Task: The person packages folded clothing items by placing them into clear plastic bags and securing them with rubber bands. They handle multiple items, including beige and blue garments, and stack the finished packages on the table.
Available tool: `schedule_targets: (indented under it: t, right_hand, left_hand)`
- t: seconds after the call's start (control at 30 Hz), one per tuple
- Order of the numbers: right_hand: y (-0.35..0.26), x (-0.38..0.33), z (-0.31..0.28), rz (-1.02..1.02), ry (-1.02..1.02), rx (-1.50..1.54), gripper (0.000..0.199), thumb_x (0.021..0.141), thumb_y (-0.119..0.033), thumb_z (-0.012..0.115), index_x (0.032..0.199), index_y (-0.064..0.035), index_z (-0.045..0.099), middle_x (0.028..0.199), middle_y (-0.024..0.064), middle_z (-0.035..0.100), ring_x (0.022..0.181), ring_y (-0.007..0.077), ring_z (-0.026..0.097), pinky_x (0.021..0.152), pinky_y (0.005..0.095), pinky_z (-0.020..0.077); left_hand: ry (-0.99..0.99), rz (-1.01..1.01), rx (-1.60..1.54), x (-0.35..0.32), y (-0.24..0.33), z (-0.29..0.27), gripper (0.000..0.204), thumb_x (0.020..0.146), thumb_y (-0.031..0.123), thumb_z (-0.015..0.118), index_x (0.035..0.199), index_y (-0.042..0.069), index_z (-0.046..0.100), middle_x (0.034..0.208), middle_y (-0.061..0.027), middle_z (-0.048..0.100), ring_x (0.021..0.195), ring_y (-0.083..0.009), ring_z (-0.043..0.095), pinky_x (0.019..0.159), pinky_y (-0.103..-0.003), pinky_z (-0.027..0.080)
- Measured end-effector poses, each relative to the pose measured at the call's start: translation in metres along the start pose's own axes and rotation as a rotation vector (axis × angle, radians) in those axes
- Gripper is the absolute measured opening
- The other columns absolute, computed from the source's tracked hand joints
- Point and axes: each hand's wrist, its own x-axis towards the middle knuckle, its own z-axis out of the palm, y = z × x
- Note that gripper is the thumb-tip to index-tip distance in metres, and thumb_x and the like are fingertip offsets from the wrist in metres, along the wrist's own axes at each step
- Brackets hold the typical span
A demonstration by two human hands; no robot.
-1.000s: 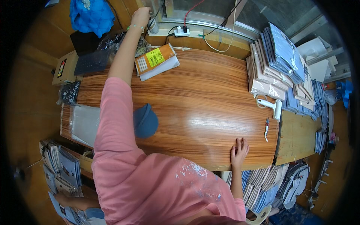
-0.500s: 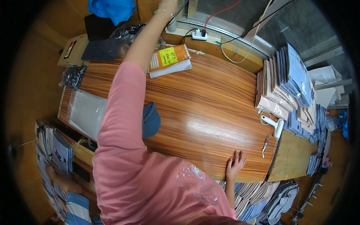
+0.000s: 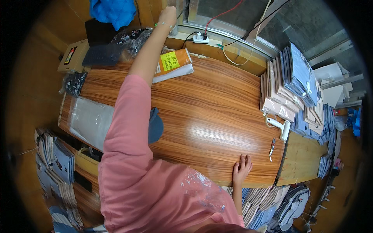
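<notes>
My left hand (image 3: 168, 16), with a beaded bracelet at the wrist, is stretched to the back of the table near the window frame. It looks closed; its fingertips are hidden, and I cannot make out what is in it. A grey cylinder (image 3: 173, 31) stands just beside it. My right hand (image 3: 242, 169) lies palm down on the near right part of the wooden table (image 3: 217, 112), fingers spread, holding nothing. Snips with red handles (image 3: 272, 147) and a white-handled lint roller (image 3: 280, 127) lie to its right. A dark blue cap (image 3: 156, 126) is partly behind my left arm.
Folded, bagged shirts (image 3: 299, 77) are stacked at the right. An orange and white packet (image 3: 174, 64) with a yellow label lies at the back, near a power strip (image 3: 201, 38). Clear bags (image 3: 89, 118) lie left. Another person's striped sleeve (image 3: 60, 219) shows lower left beside shirt piles (image 3: 62, 163).
My left hand has come slightly lower into view at the back. My right hand stays flat on the table. The other person's hand has left the shirt pile; their sleeve is lower.
</notes>
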Motion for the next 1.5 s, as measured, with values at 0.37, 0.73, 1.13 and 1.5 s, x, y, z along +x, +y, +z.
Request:
schedule_targets:
  t: [0.37,0.73,1.13,1.5]
  right_hand:
    - [0.001,0.000,-0.001,-0.003,-0.005,-0.009,0.039,0.081,-0.018,0.052,0.120,-0.0111,0.052,0.133,0.0169,0.038,0.125,0.0323,0.032,0.104,0.0521,0.0162]
    - [0.001,-0.004,0.002,-0.012,-0.014,-0.030,0.042,0.082,-0.019,0.052,0.123,-0.0123,0.050,0.133,0.0150,0.039,0.126,0.0311,0.031,0.105,0.0499,0.0160]
    - [0.012,-0.009,0.015,-0.011,0.074,0.008,0.040,0.082,-0.019,0.053,0.122,-0.0124,0.051,0.130,0.0167,0.040,0.119,0.0324,0.037,0.100,0.0470,0.0234]
    - [-0.233,0.021,0.083,-0.315,-0.468,0.598,0.051,0.088,-0.021,0.052,0.128,0.0065,0.037,0.112,0.0234,0.051,0.105,0.0319,0.050,0.090,0.0364,0.0388]
  left_hand:
    - [-0.151,-0.066,-0.027,0.008,-0.007,0.025,0.019,0.079,0.003,0.048,0.091,-0.004,0.061,0.092,-0.0276,0.059,0.089,-0.0423,0.057,0.077,-0.046,0.048]
    - [0.151,0.115,-0.343,-0.081,0.010,-0.056,0.028,0.085,0.010,0.045,0.110,-0.002,0.050,0.101,-0.0254,0.055,0.091,-0.0390,0.056,0.080,-0.044,0.045]
    - [-0.742,-0.269,-0.001,-0.436,-0.006,-0.093,0.106,0.062,0.066,0.062,0.140,0.012,0.017,0.141,-0.0245,0.016,0.126,-0.0475,0.020,0.093,-0.067,0.021]
    - [-0.416,-0.012,-0.189,-0.520,0.063,-0.079,0.104,0.054,0.045,0.074,0.139,0.012,0.024,0.144,-0.0228,0.009,0.132,-0.0449,0.004,0.085,-0.076,0.014]
